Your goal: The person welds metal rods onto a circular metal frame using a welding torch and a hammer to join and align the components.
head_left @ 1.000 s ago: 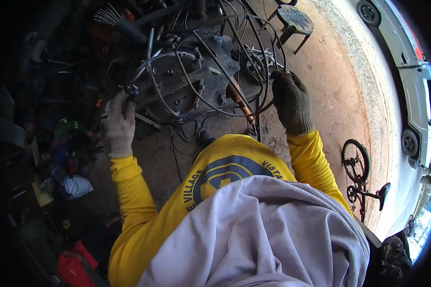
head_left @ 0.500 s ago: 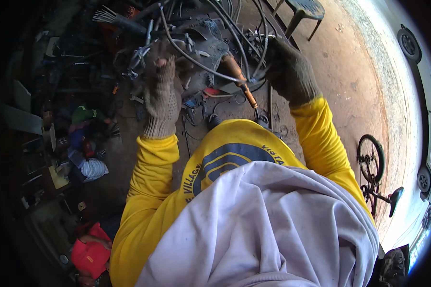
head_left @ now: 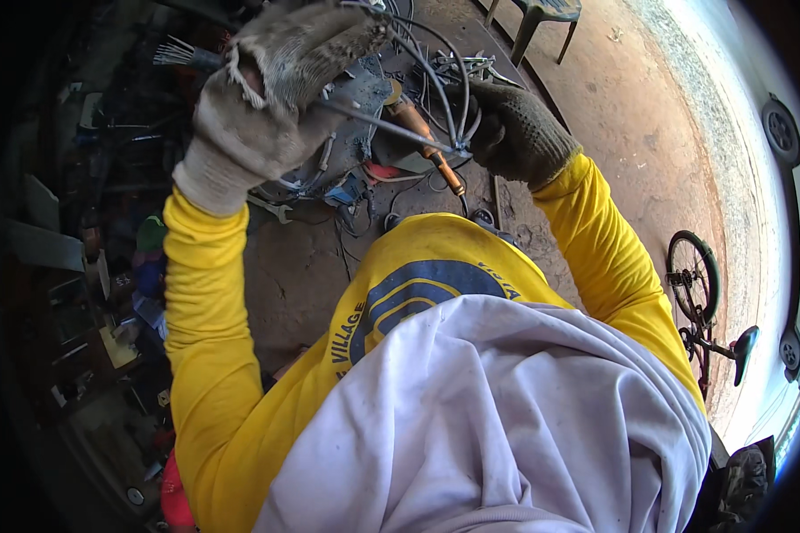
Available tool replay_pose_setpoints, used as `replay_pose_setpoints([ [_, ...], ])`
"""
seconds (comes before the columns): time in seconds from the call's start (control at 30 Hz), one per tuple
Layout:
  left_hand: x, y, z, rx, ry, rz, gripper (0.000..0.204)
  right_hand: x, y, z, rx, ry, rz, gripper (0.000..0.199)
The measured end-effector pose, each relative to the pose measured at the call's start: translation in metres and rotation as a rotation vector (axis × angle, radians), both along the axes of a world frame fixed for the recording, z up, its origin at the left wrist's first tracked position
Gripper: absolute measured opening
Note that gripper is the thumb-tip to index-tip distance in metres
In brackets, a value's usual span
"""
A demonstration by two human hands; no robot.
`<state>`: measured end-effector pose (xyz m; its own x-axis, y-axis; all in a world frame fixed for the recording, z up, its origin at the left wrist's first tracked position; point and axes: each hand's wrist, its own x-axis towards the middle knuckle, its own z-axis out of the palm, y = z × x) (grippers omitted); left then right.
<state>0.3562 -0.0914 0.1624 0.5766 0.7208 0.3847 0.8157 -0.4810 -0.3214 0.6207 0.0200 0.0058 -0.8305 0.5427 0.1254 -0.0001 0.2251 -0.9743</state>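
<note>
Both my hands wear knitted work gloves. My left hand [head_left: 276,98] is raised at the upper left, its glove torn so that skin shows. Its fingers are closed round one side of a frame of bent grey metal rods [head_left: 391,131]. At the rods' joined corner, my right hand [head_left: 516,131] grips the same frame, its fingertips partly hidden. Beneath the frame lies an orange power tool [head_left: 422,133] with a round yellowish disc at its far end, resembling a grinder.
An open-ended spanner [head_left: 271,209] lies below my left wrist. Bundled thin rods [head_left: 182,53] stick out at the far left. A plastic chair [head_left: 547,13] stands at the top, a bicycle [head_left: 695,289] at the right. A person's red clothing [head_left: 176,497] shows at the lower left.
My left hand has moved up and left, closer to the camera, and now grips the rod frame. My right hand has shifted slightly left and down. The frame's corner stays nearly in place.
</note>
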Motion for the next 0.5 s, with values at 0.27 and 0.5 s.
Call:
replay_pose_setpoints([
  [0.27,0.02,0.024,0.014,-0.432,-0.251,0.035,0.054,0.017,0.004,0.016,0.276,-0.074,-0.052,0.04],
  [0.5,0.028,0.036,0.0,-0.316,-0.311,0.082,0.053,0.022,-0.008,-0.003,-0.426,-0.1,-0.425,0.045],
])
